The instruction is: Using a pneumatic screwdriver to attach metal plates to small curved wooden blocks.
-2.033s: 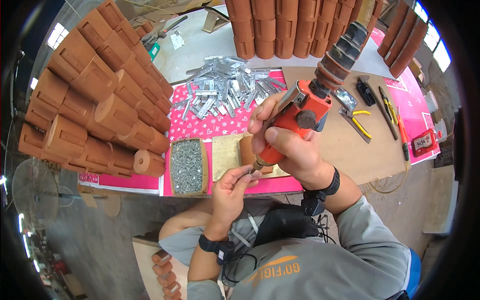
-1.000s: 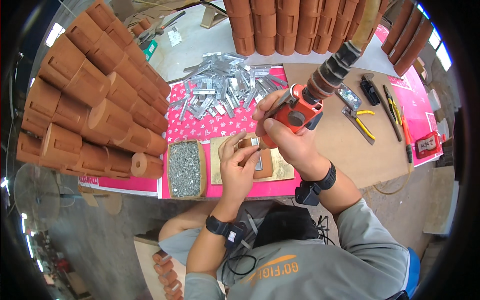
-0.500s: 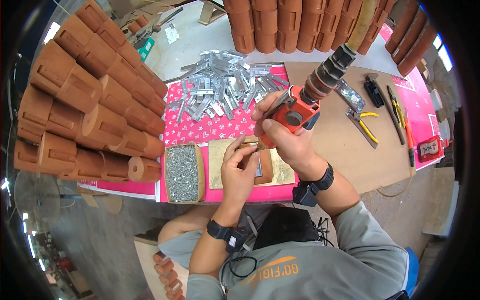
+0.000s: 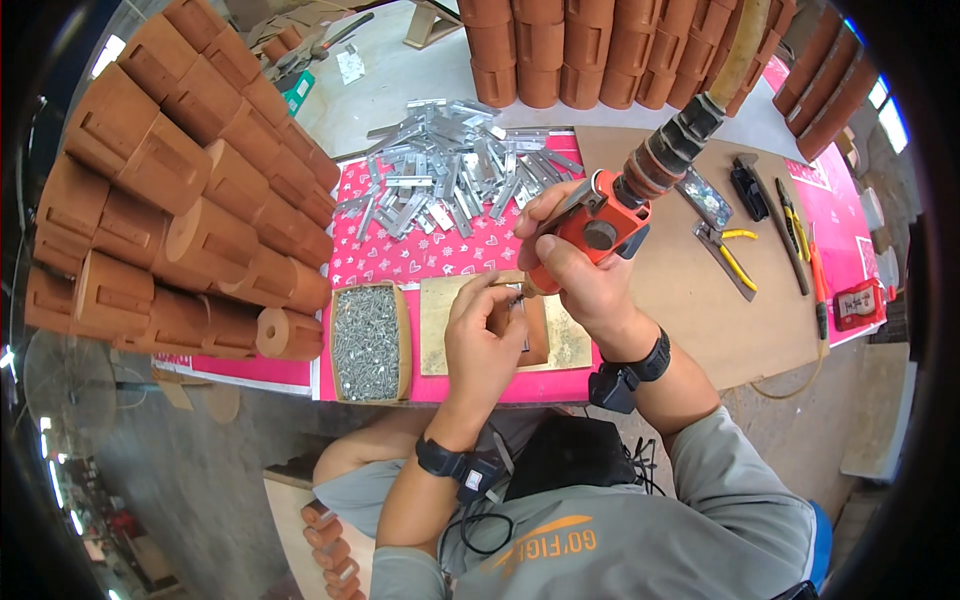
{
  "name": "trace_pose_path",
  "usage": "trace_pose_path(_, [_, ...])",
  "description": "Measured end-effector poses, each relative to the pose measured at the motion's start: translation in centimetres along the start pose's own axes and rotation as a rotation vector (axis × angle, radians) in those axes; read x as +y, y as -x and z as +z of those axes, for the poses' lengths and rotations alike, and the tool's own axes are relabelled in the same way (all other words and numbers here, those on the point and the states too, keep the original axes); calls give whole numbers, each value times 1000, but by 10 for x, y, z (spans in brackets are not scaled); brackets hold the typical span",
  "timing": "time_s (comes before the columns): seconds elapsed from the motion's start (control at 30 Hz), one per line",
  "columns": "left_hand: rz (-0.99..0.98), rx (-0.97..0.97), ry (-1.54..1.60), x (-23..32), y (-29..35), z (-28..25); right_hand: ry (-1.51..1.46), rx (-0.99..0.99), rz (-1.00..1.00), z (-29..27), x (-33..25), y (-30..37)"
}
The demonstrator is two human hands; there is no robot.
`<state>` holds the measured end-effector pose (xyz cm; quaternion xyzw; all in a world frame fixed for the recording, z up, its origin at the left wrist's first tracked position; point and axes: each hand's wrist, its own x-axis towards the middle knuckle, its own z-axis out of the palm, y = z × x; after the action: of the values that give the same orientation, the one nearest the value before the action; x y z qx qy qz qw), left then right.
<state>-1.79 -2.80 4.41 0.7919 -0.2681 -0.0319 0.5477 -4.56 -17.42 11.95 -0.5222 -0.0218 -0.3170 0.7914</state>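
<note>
My right hand (image 4: 588, 292) is closed round a red air screwdriver (image 4: 603, 222), whose hose coupling points up and to the far right. The driver's tip slants down to a brown clay-coloured piece (image 4: 538, 335), beside the fingertips of my left hand (image 4: 478, 335). Those fingers are pinched together at the piece; what is between them is too small and hidden to make out. A narrow metal strip (image 4: 526, 338) shows on the brown piece, partly behind my left fingers. Under it lies a wooden board (image 4: 437, 350).
Left of the board stands a box of screws (image 4: 368, 340). Metal brackets (image 4: 450, 170) are heaped behind. Brown cylinders (image 4: 210, 240) are stacked at left, and more (image 4: 590, 60) at the back. Yellow-handled pliers (image 4: 735, 260), a hammer (image 4: 775, 210) and a phone (image 4: 705, 195) lie at right.
The whole view has shifted slightly. Both hands keep nearly the same pose, with the screwdriver's tip still beside my left fingertips.
</note>
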Motion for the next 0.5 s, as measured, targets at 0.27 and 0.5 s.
trace_pose_path(0.27, [-9,16,0,-2,0,3,59,-15,-14,2,-1,1])
trace_pose_path(0.5, [-9,26,-12,-7,0,4,38,6,-17,2,3,0])
